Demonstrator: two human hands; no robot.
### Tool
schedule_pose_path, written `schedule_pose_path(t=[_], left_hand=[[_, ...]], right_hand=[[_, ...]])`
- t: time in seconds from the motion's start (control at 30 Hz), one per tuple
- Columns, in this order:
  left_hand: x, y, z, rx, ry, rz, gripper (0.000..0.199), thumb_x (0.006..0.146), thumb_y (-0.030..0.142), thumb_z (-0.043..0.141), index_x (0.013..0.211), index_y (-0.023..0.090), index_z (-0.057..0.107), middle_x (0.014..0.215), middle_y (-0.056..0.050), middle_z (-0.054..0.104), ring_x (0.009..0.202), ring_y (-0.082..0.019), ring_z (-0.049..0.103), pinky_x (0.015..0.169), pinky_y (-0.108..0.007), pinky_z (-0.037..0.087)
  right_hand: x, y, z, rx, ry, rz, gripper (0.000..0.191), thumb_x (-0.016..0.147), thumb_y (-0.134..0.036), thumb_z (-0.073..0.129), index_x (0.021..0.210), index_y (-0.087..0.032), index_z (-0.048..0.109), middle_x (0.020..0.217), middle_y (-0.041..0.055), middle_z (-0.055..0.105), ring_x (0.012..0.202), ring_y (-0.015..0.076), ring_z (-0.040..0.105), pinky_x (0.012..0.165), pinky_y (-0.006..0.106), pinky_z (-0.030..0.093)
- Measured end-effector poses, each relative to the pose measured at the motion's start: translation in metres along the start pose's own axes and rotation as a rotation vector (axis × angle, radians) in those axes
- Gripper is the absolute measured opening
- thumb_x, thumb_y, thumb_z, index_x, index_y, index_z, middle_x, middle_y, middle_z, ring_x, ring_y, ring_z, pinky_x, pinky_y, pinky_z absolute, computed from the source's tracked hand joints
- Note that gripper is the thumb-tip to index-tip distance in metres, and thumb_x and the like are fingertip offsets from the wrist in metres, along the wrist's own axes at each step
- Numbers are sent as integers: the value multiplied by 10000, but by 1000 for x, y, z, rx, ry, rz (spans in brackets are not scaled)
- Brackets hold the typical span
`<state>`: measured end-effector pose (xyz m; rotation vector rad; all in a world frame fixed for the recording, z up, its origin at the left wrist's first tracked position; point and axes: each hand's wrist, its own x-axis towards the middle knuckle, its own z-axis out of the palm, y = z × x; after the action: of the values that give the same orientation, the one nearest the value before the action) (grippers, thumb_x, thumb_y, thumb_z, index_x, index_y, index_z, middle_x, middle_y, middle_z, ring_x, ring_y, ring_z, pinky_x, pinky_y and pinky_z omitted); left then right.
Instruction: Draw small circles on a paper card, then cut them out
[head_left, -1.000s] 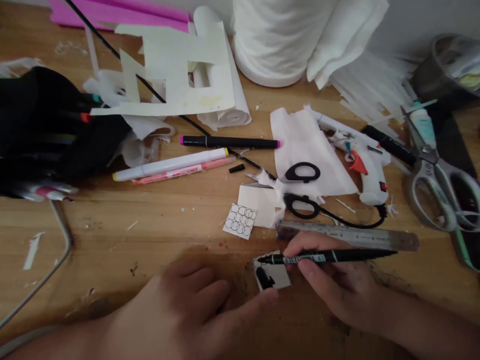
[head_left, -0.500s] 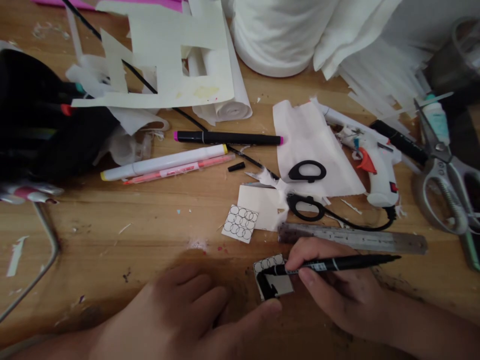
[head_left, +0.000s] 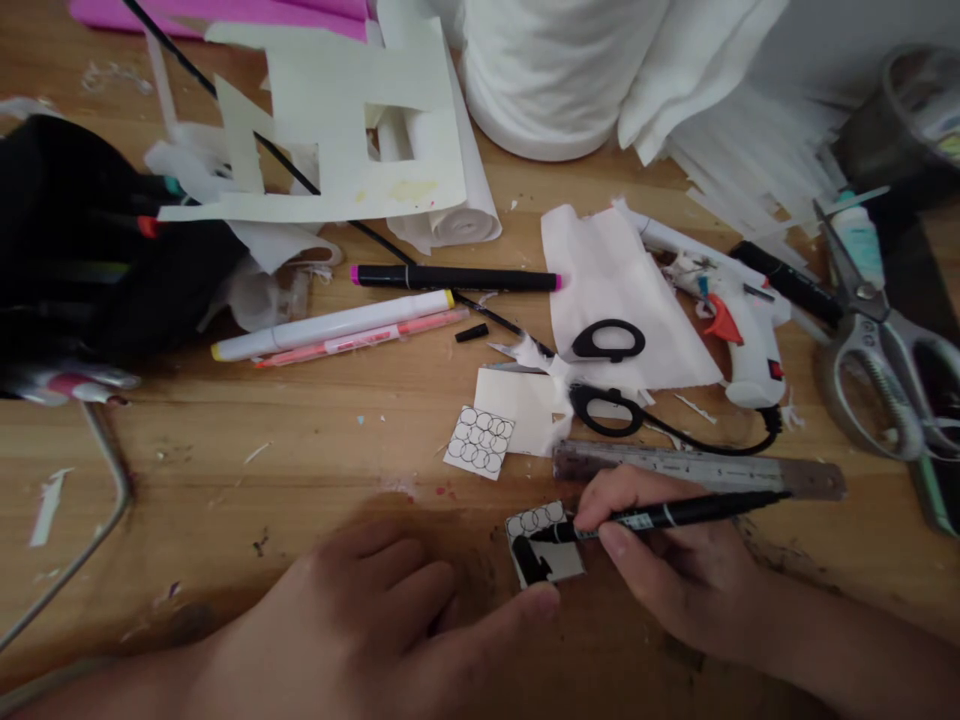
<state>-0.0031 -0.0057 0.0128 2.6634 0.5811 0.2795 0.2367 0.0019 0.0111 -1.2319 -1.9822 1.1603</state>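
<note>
My right hand (head_left: 675, 560) is closed around a black marker pen (head_left: 667, 514), held slanting with its tip on a small square card (head_left: 566, 562). Rows of outlined circles run along the card's top, and a thick black inked patch covers its left part. My left hand (head_left: 390, 610) rests on the table at the left, fingers loosely curled and thumb stretched out, its tip at the card's lower edge. Just above lies a second small card (head_left: 480, 442) with overlapping circles, partly over a plain cream piece of paper (head_left: 514, 405).
A steel ruler (head_left: 787, 478) lies just behind my right hand. Beyond are black-handled scissors (head_left: 609, 410), a white glue gun (head_left: 750, 350), a pink-ended black marker (head_left: 457, 278) and a small black cap (head_left: 472, 333). Larger scissors (head_left: 870, 350) lie at right, a black pouch (head_left: 90, 240) at left.
The whole view has shifted slightly. Both hands keep nearly the same pose, and the pen tip stays on the card beside the black patch.
</note>
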Motion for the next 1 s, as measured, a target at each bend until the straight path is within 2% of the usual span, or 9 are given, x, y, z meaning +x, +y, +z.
schedule_pose_path(t=[0.27,0.43,0.6,0.77,0.9,1.0], left_hand=[[2,0,-2,-5,-2,8,501,826,28,359,1307,166,388,574,22,555,468,-139,494,480,-272,401],[-1,-1,0,6,-23,7,526,830,41,375,1338,173,344,585,18,551,481,-136,493,486,-257,395],[-1,-2,-1,10,-16,-2,503,832,48,364,1317,186,369,604,11,574,521,-133,524,560,-247,445],[1,-2,0,11,9,8,442,869,61,336,1299,160,376,598,11,575,513,-139,536,517,-247,431],[1,-2,2,-6,1,1,446,871,113,386,1312,161,340,606,17,568,500,-149,521,475,-255,389],[1,-1,2,-4,6,-8,456,863,112,376,1313,162,322,618,16,573,497,-148,512,461,-254,360]], right_hand=[[-2,-1,-1,-9,2,-24,102,779,-119,451,780,-203,510,567,-41,533,490,85,504,416,171,406],[-4,0,-3,39,46,-85,140,756,-98,448,803,-212,515,613,-16,571,531,112,554,477,208,457],[-5,-2,-1,80,22,-265,230,693,-68,437,859,-203,522,602,-10,561,495,107,539,466,215,451],[-9,-1,7,-64,63,-477,266,639,-49,472,870,-165,538,604,7,586,542,109,543,536,217,493],[-16,9,13,-178,77,-638,231,681,-79,497,901,-131,547,657,28,620,596,129,556,557,255,507],[-21,15,15,-240,57,-670,185,755,-146,507,936,-133,542,682,33,629,626,139,568,560,265,511]])
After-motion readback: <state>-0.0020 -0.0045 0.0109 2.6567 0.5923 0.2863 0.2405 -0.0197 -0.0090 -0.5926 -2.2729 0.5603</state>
